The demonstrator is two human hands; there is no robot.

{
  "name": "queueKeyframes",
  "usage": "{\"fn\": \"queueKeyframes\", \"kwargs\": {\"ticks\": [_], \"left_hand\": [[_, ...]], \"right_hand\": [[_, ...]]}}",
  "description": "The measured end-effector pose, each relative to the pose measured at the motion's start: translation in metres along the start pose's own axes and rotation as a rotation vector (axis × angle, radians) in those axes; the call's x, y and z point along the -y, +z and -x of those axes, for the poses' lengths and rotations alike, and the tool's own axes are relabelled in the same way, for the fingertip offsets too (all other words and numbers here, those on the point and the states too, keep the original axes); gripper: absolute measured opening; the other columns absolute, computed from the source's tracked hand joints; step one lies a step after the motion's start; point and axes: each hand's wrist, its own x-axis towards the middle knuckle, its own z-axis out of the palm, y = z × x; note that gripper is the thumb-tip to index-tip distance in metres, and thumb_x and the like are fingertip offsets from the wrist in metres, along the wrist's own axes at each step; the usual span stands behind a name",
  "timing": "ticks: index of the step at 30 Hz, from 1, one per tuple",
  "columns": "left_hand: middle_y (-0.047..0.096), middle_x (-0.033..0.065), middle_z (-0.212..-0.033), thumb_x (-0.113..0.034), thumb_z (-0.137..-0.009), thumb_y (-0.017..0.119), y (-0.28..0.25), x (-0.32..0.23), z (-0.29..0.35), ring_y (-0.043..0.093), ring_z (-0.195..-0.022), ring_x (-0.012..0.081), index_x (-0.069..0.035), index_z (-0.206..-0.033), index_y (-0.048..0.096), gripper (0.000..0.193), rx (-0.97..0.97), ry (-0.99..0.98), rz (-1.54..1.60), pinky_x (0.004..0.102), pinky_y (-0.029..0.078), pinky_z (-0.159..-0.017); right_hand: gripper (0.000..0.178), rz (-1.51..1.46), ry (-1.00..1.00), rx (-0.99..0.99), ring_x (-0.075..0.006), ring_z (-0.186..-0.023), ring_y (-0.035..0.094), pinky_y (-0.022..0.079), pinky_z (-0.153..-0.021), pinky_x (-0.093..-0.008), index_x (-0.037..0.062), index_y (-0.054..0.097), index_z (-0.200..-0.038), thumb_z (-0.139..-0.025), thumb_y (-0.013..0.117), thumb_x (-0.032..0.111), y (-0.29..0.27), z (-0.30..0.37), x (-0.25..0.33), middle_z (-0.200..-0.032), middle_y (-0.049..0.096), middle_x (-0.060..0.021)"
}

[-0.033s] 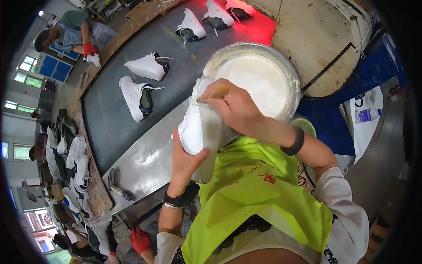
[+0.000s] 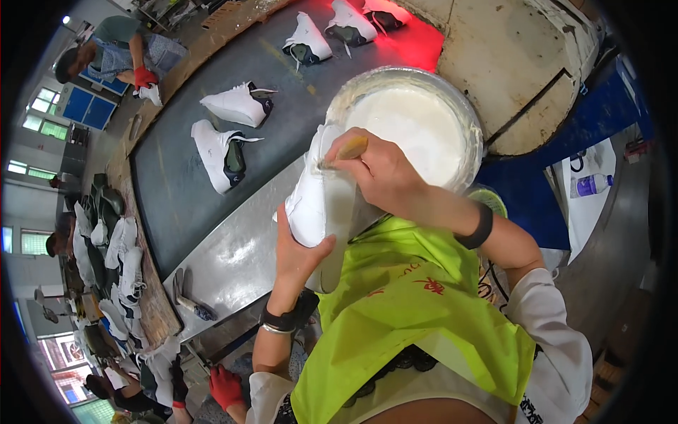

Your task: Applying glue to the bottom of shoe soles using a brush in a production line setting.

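A white shoe (image 2: 306, 206) is tilted in front of me with its pale, flat underside turned to the right. My left hand (image 2: 300, 247) is closed round its lower part, thumb on the underside. In my right hand (image 2: 378, 164) is a brush with a wooden handle (image 2: 352, 147). Its bristles, partly hidden by my fingers, touch the edge between the white side and the underside. Just beyond my right hand stands a round metal basin (image 2: 474, 134) of thick white liquid, its inner wall caked with residue.
Several white shoes (image 2: 219, 159) lie on the dark conveyor belt (image 2: 275, 141); red light glows at its far end. A hammer-like tool (image 2: 192, 300) rests on the metal ledge (image 2: 236, 261). A co-worker (image 2: 131, 53) in red gloves stands across the belt. A red-gloved hand (image 2: 226, 387) is low left.
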Motion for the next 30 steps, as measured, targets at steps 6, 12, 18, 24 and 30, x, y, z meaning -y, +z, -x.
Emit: {"fn": "queueKeyframes", "kwargs": {"ticks": [6,12,18,24,30], "left_hand": [[0.049,0.0208,-0.129,-0.022,-0.063,0.081,-0.004,0.001,0.005,0.051,-0.118,0.0269,0.004,-0.143,0.021,0.103,-0.024,0.066,-0.056,0.0352,0.042,-0.099],[0.055,0.0168,-0.123,-0.008,-0.073,0.073,-0.008,-0.025,0.016,0.057,-0.109,0.0223,0.002,-0.142,0.029,0.082,0.145,-0.078,0.508,0.0342,0.047,-0.092],[0.054,0.0159,-0.124,-0.004,-0.077,0.069,-0.008,-0.029,0.020,0.057,-0.108,0.0215,0.000,-0.142,0.029,0.077,0.105,-0.142,0.584,0.0349,0.047,-0.092],[0.051,0.0174,-0.129,-0.007,-0.078,0.066,-0.014,-0.027,0.030,0.055,-0.114,0.0240,0.001,-0.145,0.026,0.078,0.180,-0.156,0.676,0.0352,0.045,-0.096],[0.049,0.0184,-0.131,-0.008,-0.078,0.063,-0.021,-0.028,0.033,0.054,-0.116,0.0256,0.002,-0.145,0.025,0.077,0.129,-0.202,0.775,0.0363,0.044,-0.098]], "right_hand": [[0.015,0.041,0.041,0.379,-0.0336,-0.082,0.059,0.046,-0.077,-0.0399,0.0015,0.059,-0.094,-0.089,0.053,0.014,-0.031,-0.016,0.011,-0.088,0.061,-0.0158],[0.008,-0.079,0.099,-0.060,-0.0261,-0.084,0.064,0.050,-0.071,-0.0347,0.0010,0.058,-0.091,-0.088,0.058,0.009,-0.017,-0.012,-0.017,-0.085,0.062,-0.0127],[0.012,0.051,-0.339,-0.024,-0.0260,-0.085,0.063,0.051,-0.074,-0.0355,0.0016,0.061,-0.097,-0.087,0.060,0.007,-0.003,0.023,-0.002,-0.090,0.061,-0.0110],[0.027,-0.187,0.211,-0.313,-0.0228,-0.072,0.063,0.048,-0.067,-0.0350,-0.0055,0.061,-0.098,-0.092,0.056,0.020,-0.014,-0.032,-0.031,-0.078,0.064,-0.0182],[0.028,-0.473,0.638,-0.335,-0.0223,-0.069,0.062,0.047,-0.064,-0.0334,-0.0053,0.060,-0.096,-0.094,0.055,0.022,-0.011,0.030,-0.003,-0.078,0.064,-0.0157]]}}
